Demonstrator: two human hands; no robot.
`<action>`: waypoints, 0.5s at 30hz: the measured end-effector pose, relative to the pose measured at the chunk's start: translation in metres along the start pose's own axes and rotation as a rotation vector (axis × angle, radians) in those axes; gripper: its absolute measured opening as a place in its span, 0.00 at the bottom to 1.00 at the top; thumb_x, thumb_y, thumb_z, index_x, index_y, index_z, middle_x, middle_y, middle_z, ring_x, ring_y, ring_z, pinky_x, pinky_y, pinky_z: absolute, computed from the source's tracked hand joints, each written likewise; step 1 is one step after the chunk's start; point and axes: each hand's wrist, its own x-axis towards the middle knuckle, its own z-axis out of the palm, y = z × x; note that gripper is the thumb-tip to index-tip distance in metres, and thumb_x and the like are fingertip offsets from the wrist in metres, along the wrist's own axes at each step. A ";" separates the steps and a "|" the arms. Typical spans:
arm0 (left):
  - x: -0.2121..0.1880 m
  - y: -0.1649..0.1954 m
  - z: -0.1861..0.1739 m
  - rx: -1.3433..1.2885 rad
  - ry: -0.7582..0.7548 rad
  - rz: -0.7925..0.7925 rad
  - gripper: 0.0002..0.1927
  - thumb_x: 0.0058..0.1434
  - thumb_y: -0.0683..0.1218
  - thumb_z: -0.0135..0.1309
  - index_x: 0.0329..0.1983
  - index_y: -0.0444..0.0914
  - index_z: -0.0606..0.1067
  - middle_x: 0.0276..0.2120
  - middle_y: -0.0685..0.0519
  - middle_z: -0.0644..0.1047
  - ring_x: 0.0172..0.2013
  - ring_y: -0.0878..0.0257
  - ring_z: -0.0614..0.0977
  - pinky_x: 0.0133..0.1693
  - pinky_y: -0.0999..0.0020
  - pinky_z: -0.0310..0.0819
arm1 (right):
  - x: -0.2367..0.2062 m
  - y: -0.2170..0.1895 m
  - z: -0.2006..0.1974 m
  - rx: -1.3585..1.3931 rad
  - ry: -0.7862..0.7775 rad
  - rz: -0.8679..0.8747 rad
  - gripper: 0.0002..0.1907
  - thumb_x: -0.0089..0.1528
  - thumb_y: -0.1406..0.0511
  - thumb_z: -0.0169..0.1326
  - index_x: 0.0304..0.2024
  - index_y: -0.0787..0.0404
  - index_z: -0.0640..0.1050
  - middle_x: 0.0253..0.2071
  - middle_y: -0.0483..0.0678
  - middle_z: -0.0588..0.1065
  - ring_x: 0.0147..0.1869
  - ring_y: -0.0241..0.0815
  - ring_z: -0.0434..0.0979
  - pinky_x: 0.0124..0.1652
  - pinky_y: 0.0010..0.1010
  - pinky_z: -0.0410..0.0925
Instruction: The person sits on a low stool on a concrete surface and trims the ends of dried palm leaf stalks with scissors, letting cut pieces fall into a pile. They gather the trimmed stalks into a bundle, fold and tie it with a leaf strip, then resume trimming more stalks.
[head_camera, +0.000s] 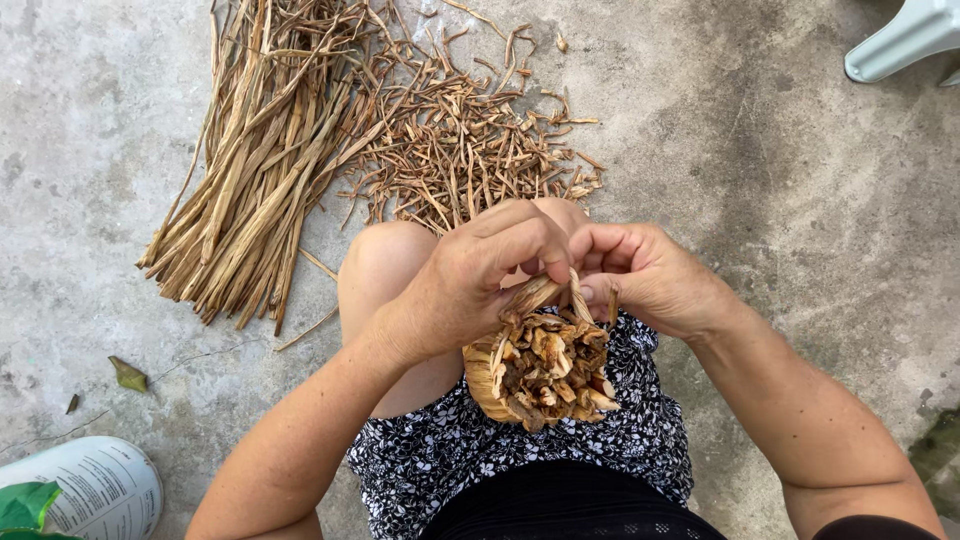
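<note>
Both grips pinch shut on a dried strip (553, 290) atop the woven bundle (540, 368), left hand (478, 280) beside right hand (645, 275)

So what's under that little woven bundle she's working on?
The woven bundle rests on a black-and-white floral skirt over the lap. The cloth directly beneath is covered.

An outdoor home yard: bare concrete ground (760, 150), heaps of dried plant strips (270, 170), plastic chair leg (905, 40).
</note>
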 end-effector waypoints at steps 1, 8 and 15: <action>-0.002 0.001 0.002 0.037 0.033 -0.022 0.09 0.61 0.40 0.66 0.38 0.38 0.76 0.37 0.56 0.75 0.41 0.66 0.80 0.41 0.70 0.76 | -0.001 -0.001 0.003 -0.083 0.040 -0.025 0.09 0.62 0.70 0.62 0.44 0.65 0.80 0.33 0.42 0.77 0.32 0.29 0.75 0.32 0.20 0.69; -0.020 0.011 0.006 -0.082 0.097 -0.251 0.08 0.59 0.41 0.68 0.38 0.38 0.79 0.36 0.57 0.77 0.36 0.70 0.79 0.36 0.75 0.74 | -0.031 -0.029 0.021 -1.124 0.074 -0.659 0.07 0.61 0.74 0.57 0.42 0.65 0.76 0.33 0.47 0.75 0.34 0.37 0.77 0.33 0.29 0.70; -0.060 0.055 -0.015 -0.050 0.143 -0.438 0.06 0.57 0.41 0.68 0.34 0.38 0.80 0.34 0.57 0.79 0.34 0.73 0.80 0.33 0.78 0.75 | -0.068 -0.040 0.033 -1.206 -0.072 -0.620 0.07 0.60 0.71 0.58 0.41 0.64 0.77 0.29 0.47 0.74 0.31 0.42 0.78 0.30 0.35 0.71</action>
